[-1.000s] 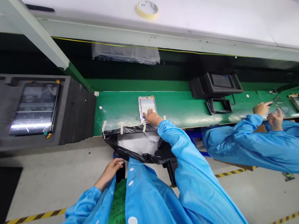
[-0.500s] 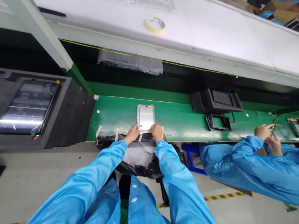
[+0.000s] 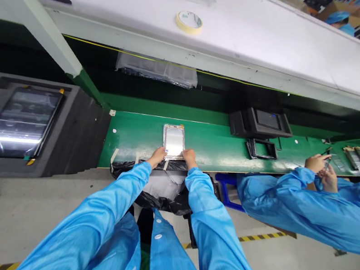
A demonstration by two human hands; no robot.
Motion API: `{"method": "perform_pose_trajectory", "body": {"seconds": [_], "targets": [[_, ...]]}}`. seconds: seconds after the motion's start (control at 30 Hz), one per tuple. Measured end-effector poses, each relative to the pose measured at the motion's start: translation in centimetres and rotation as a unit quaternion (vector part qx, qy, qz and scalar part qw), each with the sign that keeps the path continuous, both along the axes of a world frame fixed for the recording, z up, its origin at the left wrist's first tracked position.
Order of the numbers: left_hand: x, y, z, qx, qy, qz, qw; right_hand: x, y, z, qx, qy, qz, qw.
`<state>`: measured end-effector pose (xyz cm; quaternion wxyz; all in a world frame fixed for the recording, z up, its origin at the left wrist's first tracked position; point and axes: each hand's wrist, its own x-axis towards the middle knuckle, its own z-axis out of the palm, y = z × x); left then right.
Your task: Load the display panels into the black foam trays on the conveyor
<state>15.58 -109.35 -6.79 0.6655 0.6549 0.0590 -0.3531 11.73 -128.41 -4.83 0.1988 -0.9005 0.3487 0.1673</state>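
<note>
A flat, shiny silver panel (image 3: 174,141), like a small display screen with a light frame edge, lies on the green bench top (image 3: 135,132). My left hand (image 3: 157,156) pinches its near left corner. At the near right corner, my right hand (image 3: 190,158) grips the edge with closed fingers. The fingertips are small and partly hidden, so their exact hold is hard to see. Just below both hands, a black plastic bag (image 3: 122,168) is taped along the bench's front edge, with clear film (image 3: 165,183) inside.
On the left, a dark foam tray (image 3: 69,135) carries glossy screen panels (image 3: 21,122). Black frames (image 3: 263,150) and a black box-like fixture (image 3: 261,123) stand to the right. A co-worker in a blue sleeve (image 3: 280,198) sits beyond. Overhead, a white shelf (image 3: 251,41) holds a tape roll (image 3: 189,21).
The view has shifted slightly, so the foam tray sits further left. Both hands stay at the panel's near corners; the left one appears slightly further up its edge.
</note>
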Motion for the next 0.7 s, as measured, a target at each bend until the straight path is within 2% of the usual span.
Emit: {"method": "perform_pose_trajectory", "body": {"seconds": [0.17, 0.37, 0.57, 0.7], "targets": [[-0.2, 0.3, 0.5, -0.022, 0.026, -0.009, 0.999, -0.1, -0.5, 0.2, 0.042, -0.012, -0.024, 0.999], [-0.1, 1.0, 1.1, -0.033, 0.051, -0.015, 0.998, 0.1, 0.0, 2.5, 0.062, -0.046, -0.021, 0.997], [0.2, 1.9, 2.3, -0.045, 0.064, 0.006, 0.997, -0.1, 2.8, 5.1, 0.129, -0.133, -0.012, 0.983], [-0.4, 4.9, 4.7, -0.096, 0.075, 0.013, 0.992, -2.3, 5.5, 6.6, 0.186, -0.179, -0.016, 0.966]]}}
